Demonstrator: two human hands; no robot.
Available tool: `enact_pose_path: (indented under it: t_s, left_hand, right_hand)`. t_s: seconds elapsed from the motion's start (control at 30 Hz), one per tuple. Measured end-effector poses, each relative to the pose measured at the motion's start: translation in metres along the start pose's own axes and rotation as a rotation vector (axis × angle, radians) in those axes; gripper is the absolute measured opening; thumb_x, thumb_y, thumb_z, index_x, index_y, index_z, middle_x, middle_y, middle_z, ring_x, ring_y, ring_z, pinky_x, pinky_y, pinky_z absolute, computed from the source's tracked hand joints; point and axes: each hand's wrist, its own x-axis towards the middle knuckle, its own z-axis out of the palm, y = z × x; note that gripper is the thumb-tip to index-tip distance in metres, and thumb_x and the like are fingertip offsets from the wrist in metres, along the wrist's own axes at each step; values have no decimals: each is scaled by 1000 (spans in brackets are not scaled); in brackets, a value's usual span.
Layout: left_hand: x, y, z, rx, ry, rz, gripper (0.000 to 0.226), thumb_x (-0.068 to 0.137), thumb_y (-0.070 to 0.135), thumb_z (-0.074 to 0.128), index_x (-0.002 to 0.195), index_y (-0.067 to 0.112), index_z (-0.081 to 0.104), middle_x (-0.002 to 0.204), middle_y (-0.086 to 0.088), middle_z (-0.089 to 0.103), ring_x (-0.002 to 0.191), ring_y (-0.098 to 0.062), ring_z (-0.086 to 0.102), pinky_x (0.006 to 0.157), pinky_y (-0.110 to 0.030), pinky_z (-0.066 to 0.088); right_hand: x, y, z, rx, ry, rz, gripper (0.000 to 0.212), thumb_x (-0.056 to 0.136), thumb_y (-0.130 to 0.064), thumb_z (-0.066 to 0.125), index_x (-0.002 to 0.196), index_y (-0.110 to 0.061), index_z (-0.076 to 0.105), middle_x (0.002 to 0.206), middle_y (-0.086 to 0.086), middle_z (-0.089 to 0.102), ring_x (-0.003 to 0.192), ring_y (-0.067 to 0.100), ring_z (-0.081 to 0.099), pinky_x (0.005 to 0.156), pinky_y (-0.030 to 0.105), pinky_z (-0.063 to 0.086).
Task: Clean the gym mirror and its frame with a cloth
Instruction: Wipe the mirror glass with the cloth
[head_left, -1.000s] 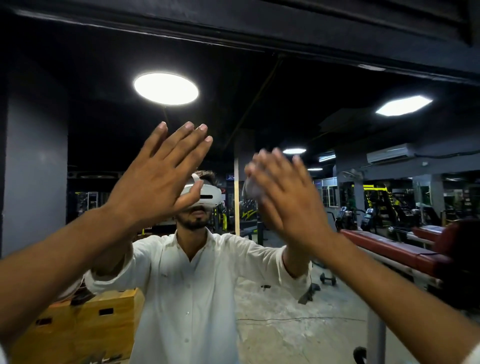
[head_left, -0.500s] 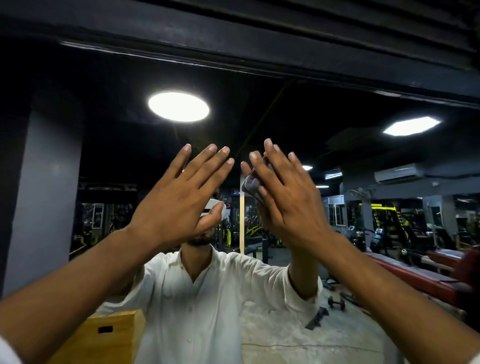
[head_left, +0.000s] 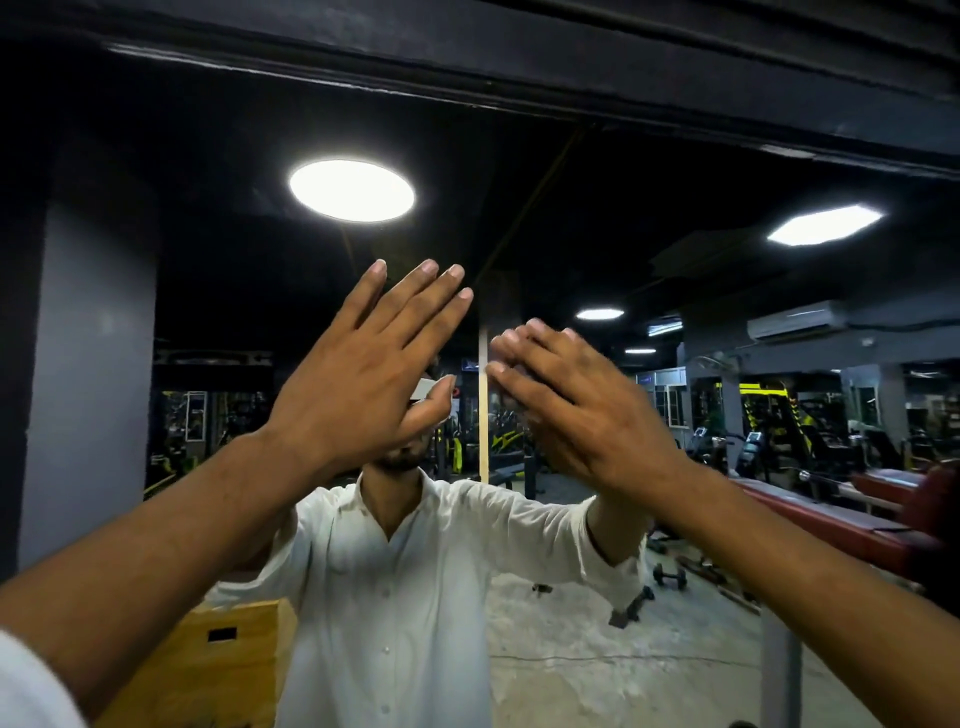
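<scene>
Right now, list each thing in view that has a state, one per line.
left hand: open, fingers spread, raised flat toward the mirror.
right hand: raised, blurred; cloth not visible under it.
mirror: reflecting the gym; smudges cannot be judged.
round ceiling light: on.
yellow box: on the floor, in reflection.

**Gym floor seen in the mirror**

We see a pale, mottled concrete floor (head_left: 597, 670) reflected in the glass. On it stands a yellow wooden box (head_left: 208, 670) at lower left. A small dumbbell (head_left: 670, 576) lies at the right, near the foot of a red padded bench (head_left: 831, 519). A thin cable (head_left: 597, 659) trails across the middle.
</scene>
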Motion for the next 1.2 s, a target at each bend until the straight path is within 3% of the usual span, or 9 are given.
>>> enact_pose_path:
  t_s: [0.17,0.27,0.33,0.47,0.57,0.73,0.93,1.1,1.2]
  left_hand:
    - [-1,2,0,-9,26,-1,75,106,53,30,168,12,25,177,-10,18,165,-26,14,131,-58,17]
    - [-2,-4,-4,-58,36,-1,74,105,51,32,167,11,31,176,-9,23,164,-26,19,131,-56,18]
    - [-8,-20,-8,-56,26,-2,73,105,51,33,167,13,30,176,-8,23,164,-24,18,131,-56,17]
    - [-32,-71,-20,-20,12,-47,73,105,55,31,169,19,26,177,-9,18,164,-26,15,131,-59,15]
    - [-45,-92,-24,-16,26,-101,74,105,57,29,169,21,25,178,-9,15,165,-27,14,130,-60,15]
    - [-47,-93,-20,-1,30,-111,74,104,56,29,170,21,23,178,-9,13,165,-25,11,130,-61,15]
    - [-47,-94,-20,-5,29,-105,73,105,55,30,170,21,24,178,-10,14,165,-25,11,131,-59,14]
    - [-47,-95,-16,5,34,-103,75,104,57,27,170,21,22,178,-10,11,165,-25,9,131,-59,14]
    - [-47,-95,-16,-12,36,-103,75,104,57,28,170,21,22,178,-9,12,165,-25,9,131,-58,14]
  right_hand:
    - [59,44,-13,119,287,558,47,111,-22,42,156,-12,47,166,12,39,157,30,31,123,56,32]
    - [70,-1,-3,145,249,518,49,111,-23,40,160,-14,41,169,7,34,160,21,24,130,48,24]
    - [56,-32,1,124,127,331,55,111,-28,39,163,-13,33,171,8,29,161,19,19,132,43,18]
    - [36,-7,-11,30,-35,122,58,110,-35,37,163,-12,33,172,10,26,162,22,18,129,50,23]
    - [48,8,-12,-63,-12,108,55,110,-35,35,161,-13,41,171,9,29,161,24,20,127,56,24]
    - [90,-41,6,133,171,369,52,110,-31,36,158,-13,46,170,9,32,161,21,18,128,52,22]
    - [80,-54,12,73,52,1,52,107,-21,49,159,-11,44,170,12,32,161,27,20,132,46,15]
    - [143,-14,16,213,363,517,52,109,-18,44,160,-24,41,167,11,37,159,27,27,127,57,25]
    - [167,-50,18,223,347,582,48,107,-16,45,155,-16,49,167,7,38,160,22,23,129,51,22]
